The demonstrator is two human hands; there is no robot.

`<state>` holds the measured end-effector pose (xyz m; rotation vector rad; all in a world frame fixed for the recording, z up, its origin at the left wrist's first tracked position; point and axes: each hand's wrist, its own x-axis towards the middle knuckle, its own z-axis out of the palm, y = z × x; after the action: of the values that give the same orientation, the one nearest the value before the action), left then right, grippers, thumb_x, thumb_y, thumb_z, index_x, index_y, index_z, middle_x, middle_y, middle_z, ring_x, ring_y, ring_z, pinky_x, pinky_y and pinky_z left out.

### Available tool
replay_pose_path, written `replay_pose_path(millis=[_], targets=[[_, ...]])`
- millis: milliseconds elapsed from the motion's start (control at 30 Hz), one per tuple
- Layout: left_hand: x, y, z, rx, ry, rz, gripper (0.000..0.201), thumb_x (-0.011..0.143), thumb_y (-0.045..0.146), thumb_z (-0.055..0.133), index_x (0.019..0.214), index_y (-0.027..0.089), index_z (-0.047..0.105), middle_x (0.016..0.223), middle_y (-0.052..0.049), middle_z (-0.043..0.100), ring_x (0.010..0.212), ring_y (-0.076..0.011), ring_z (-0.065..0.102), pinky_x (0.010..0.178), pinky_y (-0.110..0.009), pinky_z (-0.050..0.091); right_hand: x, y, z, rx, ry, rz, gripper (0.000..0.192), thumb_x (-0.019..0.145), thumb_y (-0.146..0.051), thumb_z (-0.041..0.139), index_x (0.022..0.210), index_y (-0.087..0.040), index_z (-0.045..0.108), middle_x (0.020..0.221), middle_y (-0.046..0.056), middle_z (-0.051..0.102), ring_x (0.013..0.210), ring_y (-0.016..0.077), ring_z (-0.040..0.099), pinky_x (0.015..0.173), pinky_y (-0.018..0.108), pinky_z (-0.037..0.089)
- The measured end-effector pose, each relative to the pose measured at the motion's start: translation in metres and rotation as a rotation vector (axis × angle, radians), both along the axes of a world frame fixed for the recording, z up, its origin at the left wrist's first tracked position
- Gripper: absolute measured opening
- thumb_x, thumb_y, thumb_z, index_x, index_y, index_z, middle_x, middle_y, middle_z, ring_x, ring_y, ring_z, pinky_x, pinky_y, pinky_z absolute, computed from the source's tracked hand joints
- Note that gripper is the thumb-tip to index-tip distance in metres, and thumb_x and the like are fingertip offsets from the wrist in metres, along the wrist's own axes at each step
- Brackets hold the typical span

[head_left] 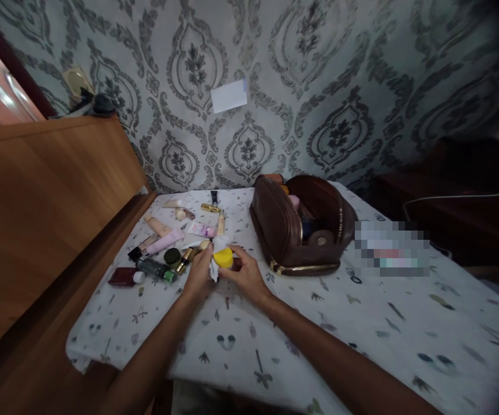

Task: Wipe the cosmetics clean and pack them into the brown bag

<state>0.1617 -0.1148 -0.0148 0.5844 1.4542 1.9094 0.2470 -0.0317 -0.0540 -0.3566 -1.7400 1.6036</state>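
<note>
My right hand (246,278) holds a small yellow jar (224,257) above the table. My left hand (199,274) presses a white tissue (217,249) against the jar's side and top. Both hands meet over the patterned white cloth (301,328) near the table's middle. Just to the right stands a brown leather toiletry bag (301,227), unzipped, with items showing inside.
Several cosmetics lie scattered left of my hands: a pink tube (165,242), a dark green bottle (156,269), a dark red bottle (123,277), a gold lipstick (210,207). A wooden cabinet (37,202) borders the table's left side. Patterned wallpaper rises behind.
</note>
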Motion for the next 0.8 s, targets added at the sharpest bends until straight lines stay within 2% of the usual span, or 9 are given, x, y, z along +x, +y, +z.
replay_pose_path(millis=[100,200,333,433,500,600,667,800], targets=[[0.001,0.0,0.0,0.0,-0.091,-0.023,0.054,0.062,0.063,0.079,0.085,0.015,0.069,0.075,-0.005,0.073,0.067,-0.0162,0.068,0.049,-0.02,0.045,0.002,0.001,0.002,-0.089,-0.034,0.019,0.051,0.067,-0.027,0.071,0.116,-0.02,0.06,0.09,0.001,0.064,0.065,0.0143,0.056,0.056,0.025,0.048],[0.001,-0.002,-0.003,-0.018,-0.18,-0.066,0.05,0.069,0.059,0.076,0.09,0.015,0.068,0.072,-0.003,0.072,0.059,-0.0146,0.067,0.045,-0.019,0.046,0.002,0.002,0.004,-0.075,-0.032,0.012,0.048,0.067,-0.027,0.069,0.114,-0.022,0.06,0.093,0.002,0.065,0.059,0.0119,0.052,0.051,0.024,0.046],[-0.003,-0.005,-0.007,-0.028,-0.259,-0.119,0.042,0.077,0.054,0.072,0.093,0.015,0.067,0.068,-0.001,0.07,0.052,-0.0127,0.064,0.041,-0.019,0.046,0.002,0.0,0.006,-0.053,0.015,0.058,0.044,0.066,-0.029,0.074,0.107,-0.023,0.06,0.097,0.003,0.066,0.07,0.0143,0.059,0.06,0.025,0.05],[-0.008,-0.008,-0.007,-0.019,-0.281,-0.138,0.041,0.073,0.05,0.077,0.089,0.014,0.066,0.065,-0.001,0.067,0.05,-0.0117,0.061,0.038,-0.018,0.044,0.001,-0.003,0.006,-0.054,0.032,0.092,0.043,0.066,-0.03,0.075,0.106,-0.022,0.059,0.096,0.003,0.066,0.079,0.0172,0.063,0.067,0.027,0.052],[-0.011,-0.008,-0.006,0.009,-0.282,-0.126,0.04,0.067,0.045,0.083,0.085,0.014,0.066,0.066,0.0,0.067,0.053,-0.0108,0.062,0.043,-0.017,0.046,0.002,-0.004,0.006,0.018,0.009,0.069,0.041,0.069,-0.029,0.073,0.106,-0.022,0.059,0.097,0.003,0.065,0.083,0.0189,0.063,0.073,0.03,0.052],[-0.01,-0.008,-0.004,0.063,-0.275,-0.094,0.039,0.059,0.038,0.088,0.079,0.016,0.063,0.07,0.001,0.067,0.061,-0.0107,0.065,0.054,-0.017,0.05,0.004,-0.003,0.005,0.226,-0.032,-0.028,0.036,0.07,-0.028,0.074,0.103,-0.02,0.062,0.103,0.005,0.062,0.097,0.0234,0.06,0.089,0.038,0.049],[-0.008,-0.007,-0.002,0.088,-0.272,-0.077,0.041,0.057,0.037,0.089,0.079,0.017,0.061,0.072,0.001,0.067,0.067,-0.0121,0.066,0.06,-0.019,0.052,0.005,-0.002,0.004,0.316,-0.044,-0.086,0.035,0.071,-0.031,0.076,0.101,-0.02,0.063,0.105,0.007,0.06,0.103,0.0257,0.057,0.094,0.041,0.046],[-0.003,-0.007,0.002,0.115,-0.244,-0.047,0.05,0.051,0.037,0.091,0.085,0.017,0.06,0.075,0.001,0.068,0.071,-0.0141,0.067,0.063,-0.021,0.051,0.004,-0.001,0.001,0.305,-0.073,-0.147,0.04,0.07,-0.035,0.077,0.103,-0.02,0.06,0.1,0.006,0.059,0.093,0.0232,0.057,0.08,0.035,0.049]])
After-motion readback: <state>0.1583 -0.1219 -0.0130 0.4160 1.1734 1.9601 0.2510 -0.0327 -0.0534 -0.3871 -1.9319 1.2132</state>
